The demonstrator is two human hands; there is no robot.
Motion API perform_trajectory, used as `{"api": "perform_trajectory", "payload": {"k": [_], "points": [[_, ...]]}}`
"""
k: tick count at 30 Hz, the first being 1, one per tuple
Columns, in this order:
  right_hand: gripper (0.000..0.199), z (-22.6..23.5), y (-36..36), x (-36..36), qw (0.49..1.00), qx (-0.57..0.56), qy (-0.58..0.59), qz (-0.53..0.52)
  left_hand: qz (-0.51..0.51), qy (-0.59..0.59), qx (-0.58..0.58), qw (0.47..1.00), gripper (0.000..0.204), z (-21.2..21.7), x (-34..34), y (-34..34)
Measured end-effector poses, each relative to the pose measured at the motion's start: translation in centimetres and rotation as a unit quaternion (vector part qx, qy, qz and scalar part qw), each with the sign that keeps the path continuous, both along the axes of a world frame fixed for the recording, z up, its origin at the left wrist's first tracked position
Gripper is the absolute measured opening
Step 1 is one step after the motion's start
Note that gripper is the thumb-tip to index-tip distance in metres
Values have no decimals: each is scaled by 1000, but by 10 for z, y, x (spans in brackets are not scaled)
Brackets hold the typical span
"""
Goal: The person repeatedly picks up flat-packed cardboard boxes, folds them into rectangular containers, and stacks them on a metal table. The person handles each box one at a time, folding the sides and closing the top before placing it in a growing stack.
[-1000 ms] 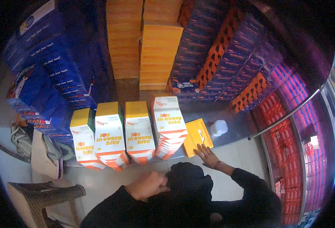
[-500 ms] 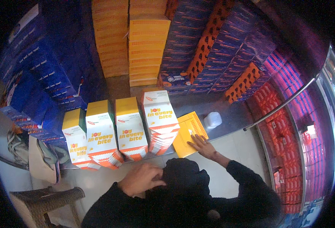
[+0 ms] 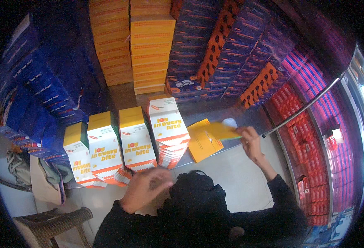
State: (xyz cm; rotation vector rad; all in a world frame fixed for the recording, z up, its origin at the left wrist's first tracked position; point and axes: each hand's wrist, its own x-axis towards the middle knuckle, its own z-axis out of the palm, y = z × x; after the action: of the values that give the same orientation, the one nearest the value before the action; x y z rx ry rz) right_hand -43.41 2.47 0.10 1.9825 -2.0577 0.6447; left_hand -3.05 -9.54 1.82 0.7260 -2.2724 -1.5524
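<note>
My right hand [image 3: 252, 144] pinches the edge of a flat yellow carton [image 3: 225, 131], which is lifted at a slant and smeared by motion. Under it, a pile of flat yellow cartons [image 3: 200, 151] lies at the table's front edge. My left hand [image 3: 147, 188] hangs in front of the table, fingers curved and thumb apart, with nothing visible in it. Beyond it stand several stacks of white and orange cartons with yellow tops, the nearest to the pile being the right-hand stack [image 3: 167, 124].
A whitish container [image 3: 230, 122] sits behind the lifted carton, partly hidden. Yellow boxes [image 3: 151, 53] and dark blue boxes [image 3: 45, 78] are stacked at the back and left. A metal rail [image 3: 306, 107] and red packs [image 3: 299, 136] line the right. A brown stool [image 3: 54, 223] stands lower left.
My right hand has risen from the yellow pile and moved right, now lifting one flat carton by its edge. My left hand has shifted slightly left and its fingers have opened.
</note>
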Motion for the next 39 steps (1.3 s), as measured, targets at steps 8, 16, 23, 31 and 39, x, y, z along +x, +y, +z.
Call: {"api": "perform_trajectory", "payload": {"k": [8, 16, 23, 31, 39], "points": [[40, 67, -40, 136, 933, -170, 204, 243, 220, 357, 434, 798, 64, 19, -20, 9], [93, 81, -91, 208, 935, 3, -178, 306, 361, 453, 252, 775, 47, 17, 6, -3], [97, 49, -115, 230, 784, 135, -482, 366, 351, 433, 240, 795, 65, -16, 26, -27], [103, 27, -115, 238, 766, 157, -551, 292, 150, 531, 275, 787, 77, -27, 24, -30], [80, 38, -92, 238, 949, -27, -265, 170, 238, 256, 116, 930, 90, -10, 25, -15]]}}
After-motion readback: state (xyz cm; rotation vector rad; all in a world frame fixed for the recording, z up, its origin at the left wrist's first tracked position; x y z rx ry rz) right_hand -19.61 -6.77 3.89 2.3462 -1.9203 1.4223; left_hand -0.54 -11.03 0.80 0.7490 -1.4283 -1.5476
